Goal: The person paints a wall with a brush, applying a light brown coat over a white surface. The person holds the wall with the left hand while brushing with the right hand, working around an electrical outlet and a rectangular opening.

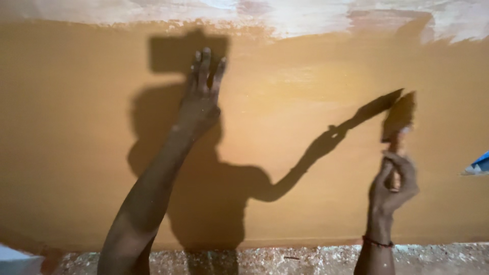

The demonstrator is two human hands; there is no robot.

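One paintbrush (398,127) held upright in right hand (392,183), fingers curled tight round handle, bristles up and touching orange-brown wall (76,127). Long way of brush: up and down. Left hand (201,97) open, fingers spread flat on wall, higher and well apart from brush. Unpainted pale strip (305,12) along top, speckled ledge (305,257) below

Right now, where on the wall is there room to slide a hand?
The ochre wall is bare left of the left hand, and between it and the right hand holding a paintbrush. It is tighter at the right edge, by the blue object.
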